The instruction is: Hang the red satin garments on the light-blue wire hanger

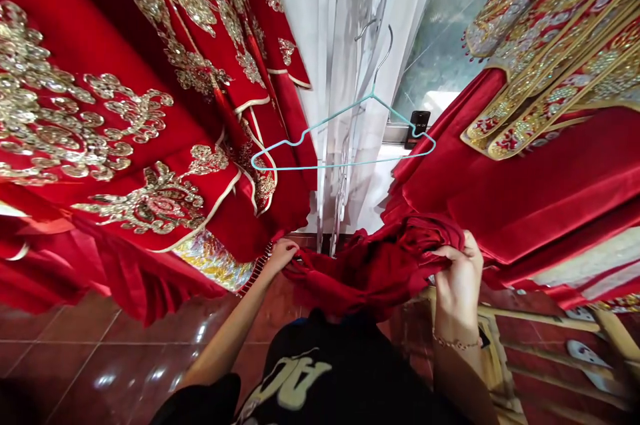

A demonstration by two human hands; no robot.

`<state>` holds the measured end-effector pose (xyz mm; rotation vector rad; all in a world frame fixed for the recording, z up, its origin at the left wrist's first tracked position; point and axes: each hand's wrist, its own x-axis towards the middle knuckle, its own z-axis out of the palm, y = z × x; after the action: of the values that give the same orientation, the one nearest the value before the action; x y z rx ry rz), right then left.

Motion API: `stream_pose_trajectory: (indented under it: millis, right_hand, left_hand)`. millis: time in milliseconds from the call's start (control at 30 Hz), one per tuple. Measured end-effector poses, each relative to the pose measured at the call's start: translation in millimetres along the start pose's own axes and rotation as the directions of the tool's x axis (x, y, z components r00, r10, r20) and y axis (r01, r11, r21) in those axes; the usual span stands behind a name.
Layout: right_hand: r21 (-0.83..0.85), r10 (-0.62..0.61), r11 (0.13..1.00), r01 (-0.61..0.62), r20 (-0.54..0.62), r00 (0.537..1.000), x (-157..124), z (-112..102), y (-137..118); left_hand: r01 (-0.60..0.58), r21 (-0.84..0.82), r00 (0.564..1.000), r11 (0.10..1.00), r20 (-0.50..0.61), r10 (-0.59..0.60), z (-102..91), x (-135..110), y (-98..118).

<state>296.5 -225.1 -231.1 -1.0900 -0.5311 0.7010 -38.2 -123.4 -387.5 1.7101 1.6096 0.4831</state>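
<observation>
Straight between the two hands: a red cloth, its long axis running side to side in front of the person's dark shirt. Hands well apart. Left hand pinches one end; right hand grips the other, where most of the bunched folds sit. Middle sags between. Green hanger hangs beyond and above, bar roughly parallel to the cloth, nothing on it; left hand looks slightly nearer it, judging by eye. Red gowns flank both sides, left one, right one.
</observation>
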Motion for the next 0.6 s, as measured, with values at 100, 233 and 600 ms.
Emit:
stream_pose_trajectory:
  millis: [100, 233, 600]
  right_hand:
    - [0.004, 0.021, 1.000, -0.021, -0.020, 1.000, -0.8, 2.7, 2.2]
    - [0.010, 0.038, 0.999, -0.038, -0.013, 0.999, -1.5, 9.6, 4.3]
    - [0.006, 0.034, 0.999, -0.034, -0.014, 0.999, -1.8, 12.3, 8.5]
  left_hand:
    - [-0.035, -0.034, 0.999, 0.999, -0.019, 0.035, 3.4, -7.3, 12.6]
    - [-0.069, -0.136, 0.983, 0.988, 0.158, 0.091, 5.2, -16.0, 26.1]
    - [0.132, 0.251, 0.975, 0.959, 0.141, -0.171, -0.9, -26.1, 7.3]
